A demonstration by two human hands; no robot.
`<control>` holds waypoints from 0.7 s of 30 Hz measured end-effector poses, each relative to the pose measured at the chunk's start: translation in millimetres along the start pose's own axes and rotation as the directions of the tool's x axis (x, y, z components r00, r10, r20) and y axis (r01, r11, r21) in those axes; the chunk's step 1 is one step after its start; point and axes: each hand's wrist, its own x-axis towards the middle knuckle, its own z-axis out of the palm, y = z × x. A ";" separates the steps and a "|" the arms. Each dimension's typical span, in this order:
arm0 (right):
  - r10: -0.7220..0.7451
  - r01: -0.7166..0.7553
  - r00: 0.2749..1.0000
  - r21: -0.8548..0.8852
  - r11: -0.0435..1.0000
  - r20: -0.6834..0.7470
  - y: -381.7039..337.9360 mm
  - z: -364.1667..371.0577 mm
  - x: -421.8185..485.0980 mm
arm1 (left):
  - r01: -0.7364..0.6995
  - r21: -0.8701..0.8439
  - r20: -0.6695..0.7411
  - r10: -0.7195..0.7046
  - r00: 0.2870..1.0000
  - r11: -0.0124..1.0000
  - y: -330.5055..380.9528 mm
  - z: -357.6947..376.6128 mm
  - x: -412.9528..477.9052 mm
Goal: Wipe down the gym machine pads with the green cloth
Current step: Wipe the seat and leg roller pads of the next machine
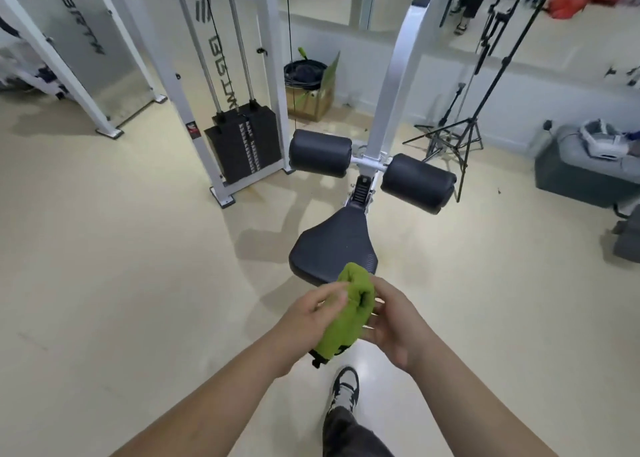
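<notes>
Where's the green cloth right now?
The green cloth sits low centre in the head view, held between left hand and right hand, before the black padded seat.

Person, worn items and visible parts. Left grip and right grip: bare, on bare forearms reaching the lower edge. Trouser leg: dark grey, loose, creased. Sneaker: low-cut, black and white panels, pale laces.
</notes>
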 end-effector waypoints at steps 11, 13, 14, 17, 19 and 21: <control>0.114 -0.121 0.993 -0.336 0.934 -0.040 -98.7 -37.1 181.8 | 0.146 -0.040 -0.214 -0.151 0.965 0.989 21.3 -4.7 197.1; 0.109 -0.138 0.990 -0.460 0.877 -0.088 -106.1 -46.6 222.4 | 0.148 0.062 -0.251 -0.128 0.959 0.987 8.8 -16.1 239.3; 0.111 -0.152 0.987 -0.491 0.858 -0.113 -104.3 -54.1 244.6 | 0.172 0.109 -0.271 -0.137 0.953 0.979 -0.5 -23.8 261.2; 0.087 -0.182 0.973 -0.478 0.859 -0.214 -90.2 -73.6 303.9 | 0.260 0.295 -0.321 -0.162 0.933 0.919 -18.4 -51.2 325.9; 0.110 -0.245 0.951 -0.487 0.838 -0.288 -79.3 -83.9 338.3 | 0.220 0.419 -0.369 -0.056 0.928 0.881 -26.4 -69.7 366.3; 0.181 -0.333 0.930 -0.524 0.784 -0.321 -67.3 -92.2 370.4 | 0.146 0.544 -0.371 0.081 0.925 0.826 -40.2 -81.1 400.1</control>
